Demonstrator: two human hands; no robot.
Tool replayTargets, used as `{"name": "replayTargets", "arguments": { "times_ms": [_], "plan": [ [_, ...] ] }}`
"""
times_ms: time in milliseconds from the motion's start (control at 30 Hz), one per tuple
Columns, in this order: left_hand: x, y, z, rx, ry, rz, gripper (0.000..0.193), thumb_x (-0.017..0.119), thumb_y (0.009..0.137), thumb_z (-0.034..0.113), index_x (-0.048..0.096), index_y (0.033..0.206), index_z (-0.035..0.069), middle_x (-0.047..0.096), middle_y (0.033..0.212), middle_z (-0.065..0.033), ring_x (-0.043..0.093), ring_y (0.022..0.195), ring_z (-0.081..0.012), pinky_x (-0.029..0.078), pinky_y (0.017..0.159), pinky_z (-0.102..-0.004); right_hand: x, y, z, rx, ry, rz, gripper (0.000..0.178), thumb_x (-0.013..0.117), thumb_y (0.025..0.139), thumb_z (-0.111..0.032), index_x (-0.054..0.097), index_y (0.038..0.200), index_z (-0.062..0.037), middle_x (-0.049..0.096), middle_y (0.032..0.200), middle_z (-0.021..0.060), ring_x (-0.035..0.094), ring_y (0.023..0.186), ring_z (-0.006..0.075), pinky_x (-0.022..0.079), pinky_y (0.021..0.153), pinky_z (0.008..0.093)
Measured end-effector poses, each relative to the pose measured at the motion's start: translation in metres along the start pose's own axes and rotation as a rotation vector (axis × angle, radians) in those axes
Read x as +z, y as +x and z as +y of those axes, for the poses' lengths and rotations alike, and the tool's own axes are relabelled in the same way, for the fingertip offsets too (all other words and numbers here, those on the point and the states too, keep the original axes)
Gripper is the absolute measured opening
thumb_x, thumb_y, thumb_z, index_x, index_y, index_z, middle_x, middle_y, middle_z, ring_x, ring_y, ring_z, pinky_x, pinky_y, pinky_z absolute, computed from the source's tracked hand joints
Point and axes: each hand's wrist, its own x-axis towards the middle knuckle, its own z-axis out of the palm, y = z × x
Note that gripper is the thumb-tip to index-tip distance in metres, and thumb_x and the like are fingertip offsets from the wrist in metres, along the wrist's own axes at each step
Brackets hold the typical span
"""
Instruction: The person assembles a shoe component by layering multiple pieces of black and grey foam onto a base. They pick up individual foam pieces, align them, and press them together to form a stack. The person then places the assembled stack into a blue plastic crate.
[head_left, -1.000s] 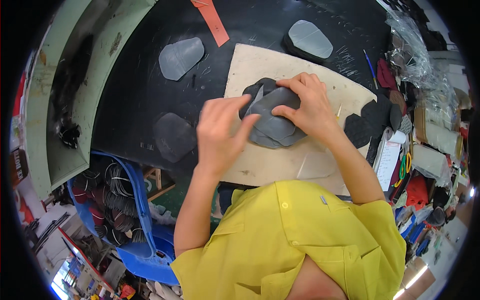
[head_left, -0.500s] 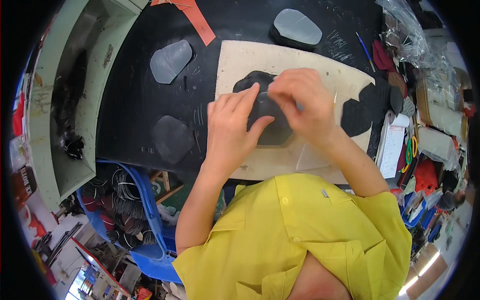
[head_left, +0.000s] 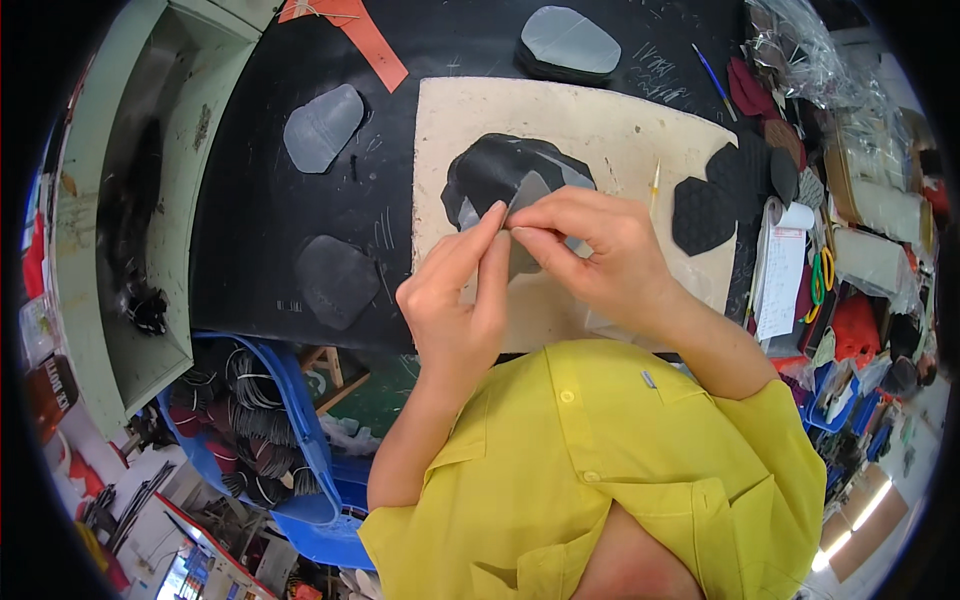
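Note:
My left hand [head_left: 455, 290] and my right hand [head_left: 610, 240] meet over a beige board [head_left: 640, 125]. Both pinch the edge of a thin grey sheet piece [head_left: 528, 190], thumb and forefinger closed, fingertips almost touching. The piece stands tilted up between them, partly hidden by the fingers. Just beyond it, black rounded pieces [head_left: 490, 165] lie loosely together on the board, with grey patches showing among them. A thin yellowish pointed tool [head_left: 655, 190] rests to the right of my right hand.
The black table [head_left: 240, 240] carries two single cut pieces [head_left: 323, 128] on the left and a stack [head_left: 570, 42] at the back. Quilted black pieces [head_left: 705, 215], a notepad [head_left: 780, 280] and scissors [head_left: 820, 275] lie at the right. A blue basket [head_left: 325, 440] stands lower left.
My fingers have come together and now pinch the grey piece's edge, which is tilted up. More of the black pieces beyond it shows. The whole view has shifted slightly.

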Motion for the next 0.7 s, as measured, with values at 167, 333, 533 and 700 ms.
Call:
{"name": "replayTargets", "arguments": {
  "times_ms": [167, 333, 533, 700],
  "plan": [
    [-0.003, -0.011, 0.006, 0.308, 0.296, 0.071, 0.029, 0.060, 0.087, -0.007, 0.066, 0.115, -0.003, 0.070, 0.088, -0.0155, 0.067, 0.077, -0.0172, 0.050, 0.073, -0.0266, -0.009, 0.007, -0.019, 0.071, -0.013, -0.149, 0.005, 0.068, 0.078, -0.003, 0.067, 0.083, -0.0008, 0.064, 0.073, 0.0095, 0.062, 0.058, 0.0216, 0.049, 0.053, 0.0280],
    [-0.014, -0.018, 0.015, 0.015, -0.046, 0.014, 0.026, 0.062, 0.086, -0.005, 0.067, 0.111, -0.005, 0.069, 0.088, -0.0152, 0.068, 0.079, -0.0203, 0.051, 0.070, -0.0275, -0.010, 0.011, -0.029, 0.197, 0.178, -0.226, 0.005, 0.064, 0.076, 0.000, 0.066, 0.079, 0.0020, 0.063, 0.071, 0.0083, 0.061, 0.059, 0.0160, 0.049, 0.056, 0.0261],
    [-0.025, -0.029, 0.015, -0.478, -0.753, 0.008, 0.017, 0.064, 0.093, 0.008, 0.069, 0.103, -0.004, 0.066, 0.085, -0.0003, 0.056, 0.074, -0.0025, 0.044, 0.065, -0.0191, -0.006, 0.004, -0.038, 0.185, 0.220, -0.261, 0.007, 0.061, 0.073, 0.004, 0.066, 0.078, 0.0031, 0.063, 0.071, 0.0079, 0.061, 0.062, 0.0117, 0.048, 0.059, 0.0235],
    [-0.035, -0.028, -0.007, -0.498, -0.750, 0.289, 0.013, 0.060, 0.096, 0.015, 0.063, 0.096, 0.002, 0.054, 0.074, 0.0087, 0.040, 0.060, 0.0010, 0.031, 0.054, -0.0175, -0.018, -0.012, -0.032, 0.088, 0.256, -0.344, 0.002, 0.062, 0.069, 0.002, 0.062, 0.072, 0.0017, 0.062, 0.069, 0.0078, 0.058, 0.058, 0.0163, 0.046, 0.057, 0.0274]
  ]
}}
